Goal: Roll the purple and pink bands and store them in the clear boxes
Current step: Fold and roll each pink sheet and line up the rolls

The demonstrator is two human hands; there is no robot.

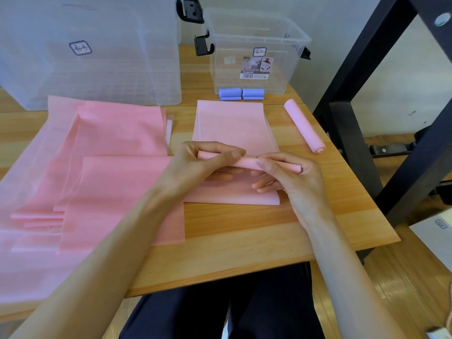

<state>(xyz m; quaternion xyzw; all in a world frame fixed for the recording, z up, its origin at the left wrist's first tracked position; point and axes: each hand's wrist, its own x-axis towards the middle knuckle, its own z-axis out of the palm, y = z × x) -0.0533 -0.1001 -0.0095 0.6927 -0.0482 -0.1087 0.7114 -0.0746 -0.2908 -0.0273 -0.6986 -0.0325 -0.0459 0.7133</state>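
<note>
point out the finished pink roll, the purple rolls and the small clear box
finished pink roll (304, 127), head view, middle of its side
purple rolls (241, 94), head view, between the pair
small clear box (254, 67), head view, front wall

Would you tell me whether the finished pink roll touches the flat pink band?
Apart. The head view shows bare table between the finished pink roll and the flat pink band.

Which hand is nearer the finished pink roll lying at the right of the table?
Right. The right hand is just below-left of the finished pink roll; the left hand is farther left.
</note>
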